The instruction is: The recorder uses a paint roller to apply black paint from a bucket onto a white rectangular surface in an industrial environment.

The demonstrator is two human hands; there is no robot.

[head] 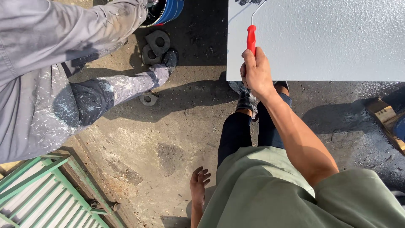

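Outdoors on stained, sunlit concrete floor, with a white textured panel filling the upper right.

Seen from the head camera: right hand stretched forward on a straight, extended arm, fingers wrapped tight round the red handle of a paint roller. Handle upright in the view, long axis running away from the body, metal shaft curving on over the panel; roller head out of sight. Left hand hanging low beside the green shirt, fingers loosely spread, holding nothing.

At left, another person's paint-spattered grey trouser leg, a blue bucket beyond, a green metal frame lower left.
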